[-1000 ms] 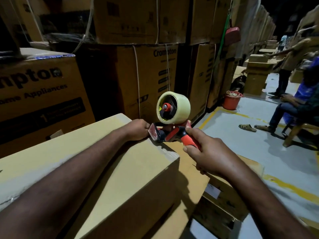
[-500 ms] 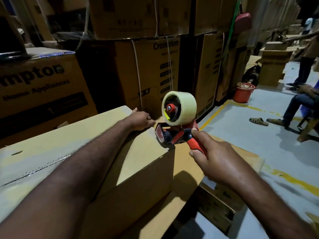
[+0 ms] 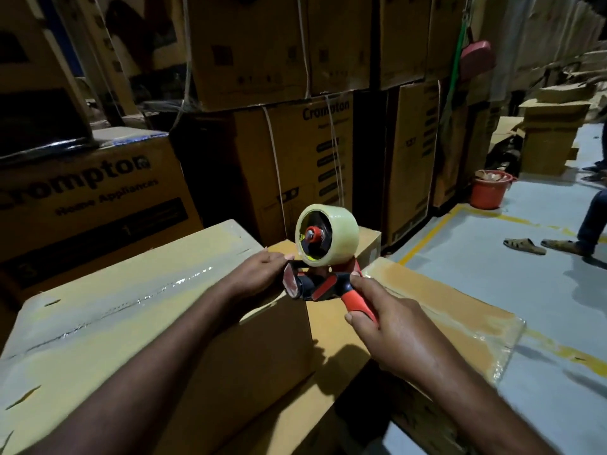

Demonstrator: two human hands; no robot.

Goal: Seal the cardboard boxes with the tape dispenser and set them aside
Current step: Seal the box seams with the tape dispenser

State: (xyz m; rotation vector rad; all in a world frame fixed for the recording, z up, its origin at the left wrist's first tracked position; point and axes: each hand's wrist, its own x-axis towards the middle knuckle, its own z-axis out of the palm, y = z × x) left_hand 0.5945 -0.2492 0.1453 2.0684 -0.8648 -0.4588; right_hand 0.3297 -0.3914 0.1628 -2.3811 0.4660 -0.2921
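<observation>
Tan cardboard box [image 3: 131, 323] carries a glossy tape strip along its top seam; sealing appears nearly complete. Red-and-black tape dispenser with clear roll [image 3: 320, 257] sits at the box's far right corner; right hand [image 3: 391, 330] is curled round its handle; left hand [image 3: 259, 274] rests at that corner, finger state indeterminate. Setting aside remains.

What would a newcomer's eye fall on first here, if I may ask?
The red tape dispenser with its pale roll, centre frame, gripped by the right hand. The left hand rests beside it at the far corner of the taped cardboard box. A red bucket stands far right.
</observation>
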